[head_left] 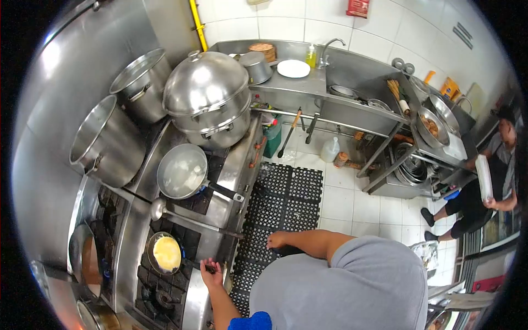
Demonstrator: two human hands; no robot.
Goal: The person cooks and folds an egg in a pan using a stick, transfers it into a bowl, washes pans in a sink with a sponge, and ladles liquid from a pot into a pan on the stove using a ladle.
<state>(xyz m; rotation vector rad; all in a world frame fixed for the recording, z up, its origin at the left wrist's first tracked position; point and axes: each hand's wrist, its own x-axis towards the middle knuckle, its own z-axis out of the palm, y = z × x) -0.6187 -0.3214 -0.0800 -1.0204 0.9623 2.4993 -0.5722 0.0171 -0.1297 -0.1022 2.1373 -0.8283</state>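
My left hand (212, 271) has its fingers curled around the handle end of a small frying pan (152, 254). In the pan lies a round, yellow egg-like layer (167, 253), paler on top. My right hand (276, 240) is closed in front of my body over the floor mat, with nothing sticking out of it. Between the burners rests a ladle (192, 215), its handle end pointing toward my right hand but apart from it. Behind it, a larger wok (182, 171) holds cloudy liquid with pale pieces, its dark handle over the stove's front edge.
A domed steamer (206, 91) and tall pots (107, 144) stand at the back of the stove. The sink counter (308, 83) carries a white plate (293, 69). A black rubber mat (283, 203) covers the floor. On the right, a person (495, 176) holds a long white roll-like object.
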